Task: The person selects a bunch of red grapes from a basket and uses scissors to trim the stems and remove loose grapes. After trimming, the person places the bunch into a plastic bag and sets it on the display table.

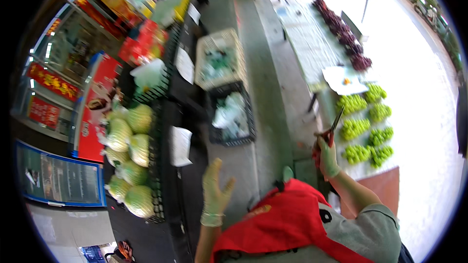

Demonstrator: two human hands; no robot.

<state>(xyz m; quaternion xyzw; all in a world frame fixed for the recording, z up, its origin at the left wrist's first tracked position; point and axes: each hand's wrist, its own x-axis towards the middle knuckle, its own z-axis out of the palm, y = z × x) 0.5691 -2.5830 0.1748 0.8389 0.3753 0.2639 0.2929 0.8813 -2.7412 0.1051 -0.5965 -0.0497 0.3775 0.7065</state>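
My right hand [328,157], in a thin translucent glove, grips a pair of red-handled scissors [337,117] with the blades pointing up and away from me. Just to its right, several bunches of green grapes [355,129] lie in two rows on a pale covered table [305,40]. My left hand [215,191], gloved the same way, is raised with fingers apart and nothing in it. It is over the walkway, to the right of a dark stand with wrapped cabbages [133,171].
Dark red-purple grapes [342,31] run along the table's far part, beyond a white sheet [343,80]. On the floor ahead are a beige crate [239,58] and a black crate [252,133], both holding plastic bags. A blue-framed freezer [60,175] is at left.
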